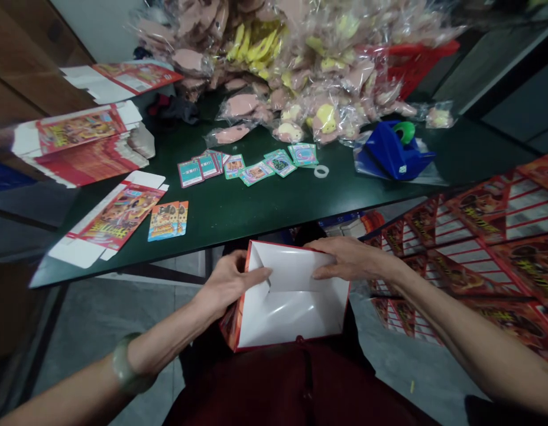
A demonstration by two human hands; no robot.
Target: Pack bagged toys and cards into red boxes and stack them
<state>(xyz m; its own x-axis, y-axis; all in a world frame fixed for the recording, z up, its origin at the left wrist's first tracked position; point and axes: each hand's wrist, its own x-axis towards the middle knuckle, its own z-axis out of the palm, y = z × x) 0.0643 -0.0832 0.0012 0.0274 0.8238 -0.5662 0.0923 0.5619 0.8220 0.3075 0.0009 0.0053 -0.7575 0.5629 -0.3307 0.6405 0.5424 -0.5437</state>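
Note:
An open red box with a white inside (291,316) rests on my lap, its opening facing up toward me. My left hand (233,278) grips the box's left wall, the thumb inside and the fingers outside. At the far right edge, my right hand (342,258) has its thumb inside the box and its fingers over the far wall. Beyond the box, on the green table, lie orange and blue cards (167,220), a flattened red box (118,216) and a row of green-edged cards (278,163).
Stacked flat boxes (87,148) lie on the table's left. Bagged pink and yellow toys (327,118) pile up at the back by a red basket (411,65). A blue tape dispenser (393,154) and a tape ring (321,171) sit nearer. Many red boxes (482,213) stand at right.

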